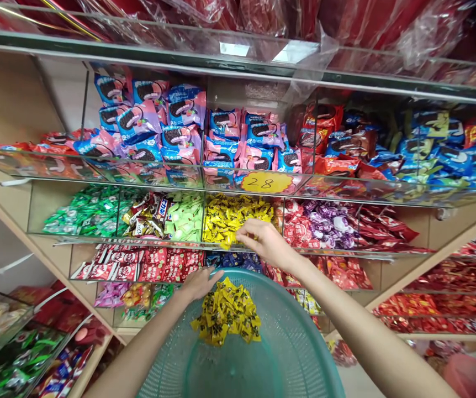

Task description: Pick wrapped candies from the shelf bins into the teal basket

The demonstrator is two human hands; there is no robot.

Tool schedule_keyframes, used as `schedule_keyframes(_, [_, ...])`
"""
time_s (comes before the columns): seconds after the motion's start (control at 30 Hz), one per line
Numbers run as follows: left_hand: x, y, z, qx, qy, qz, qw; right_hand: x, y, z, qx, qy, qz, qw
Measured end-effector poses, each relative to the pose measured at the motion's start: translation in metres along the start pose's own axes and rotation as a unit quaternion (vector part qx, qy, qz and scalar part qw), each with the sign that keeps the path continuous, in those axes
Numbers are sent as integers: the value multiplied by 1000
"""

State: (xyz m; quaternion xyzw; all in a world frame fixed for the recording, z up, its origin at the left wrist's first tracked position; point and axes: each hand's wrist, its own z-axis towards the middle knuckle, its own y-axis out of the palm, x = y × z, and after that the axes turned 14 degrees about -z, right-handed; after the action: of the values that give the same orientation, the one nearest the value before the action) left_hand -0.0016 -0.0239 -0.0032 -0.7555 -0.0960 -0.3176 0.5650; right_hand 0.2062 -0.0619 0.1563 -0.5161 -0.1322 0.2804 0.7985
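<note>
A green plastic basket (304,337) with perforated sides is in front of me, tilted so its inside shows. A heap of small yellow wrapped candies (227,312) lies inside it, toward the far wall. My left hand (200,283) grips the basket's far left rim, its thumb along the edge. Above the basket, my right hand (268,242) reaches over the front of a clear shelf bin holding the same yellow candies (232,213). Its fingers are curled at the candies near the bin's front edge; whether any candy is between them cannot be made out.
Green-wrapped candies (93,210) and purple-wrapped candies (331,224) fill neighbouring bins. Higher up, a clear shelf front carries a yellow price tag (268,182) below packaged cookies (138,119). Red-wrapped sweets (172,264) lie in the tier below. More sweets stand on both sides.
</note>
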Motion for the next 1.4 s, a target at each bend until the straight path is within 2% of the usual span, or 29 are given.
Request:
schedule_keyframes(0.07, [-1,1,1,0,-3,0,1000,-9,13,-23,-54,3,44,998])
schedule_keyframes(0.13, [-2,2,1,2,-5,-2,1000,-15,35,-45,-142,18,51,988])
schedule_keyframes(0.23, [-2,1,0,5,-4,-9,1000,-20,71,-73,-302,77,-10,950])
schedule_keyframes(0.33, [1,0,-2,0,-9,-17,1000,-22,91,-85,-373,141,-87,913])
schedule_keyframes(0.57, [1,-1,-3,0,-18,-21,1000,-24,96,-82,-420,164,-168,877])
schedule_keyframes(0.93, [-1,0,-2,0,-12,-19,1000,-22,116,-84,-424,160,-175,874])
schedule_keyframes(1.03, [-1,0,-2,-2,-9,-12,1000,-22,114,-82,-414,172,-177,876])
schedule_keyframes(1.13, [-2,1,-1,1,-6,-15,1000,-23,98,-76,-405,179,-171,880])
schedule_keyframes(1.27, [-6,3,1,6,4,-21,1000,-20,55,-56,-371,166,-105,908])
schedule_keyframes(1.4, [-7,3,0,4,10,-24,1000,-8,10,-24,-264,126,10,956])
